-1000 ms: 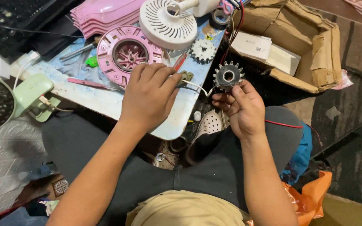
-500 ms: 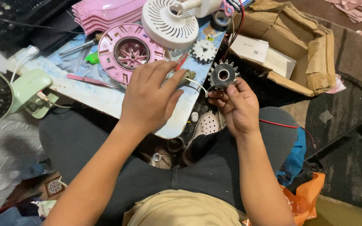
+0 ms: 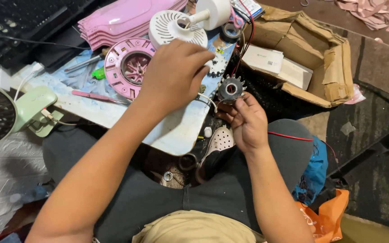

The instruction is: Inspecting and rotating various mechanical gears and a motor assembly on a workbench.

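White work board [image 3: 176, 130] — bearing pink ring [image 3: 129, 67], white grille [image 3: 172, 28], pink-handled tool [image 3: 97, 96].

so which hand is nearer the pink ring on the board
Left. The left hand hovers just right of the pink ring; the right hand sits farther right, holding the toothed motor core.

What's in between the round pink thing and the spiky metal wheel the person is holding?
In the head view, the left hand hangs between the pink ring and the toothed metal wheel held by the right hand.
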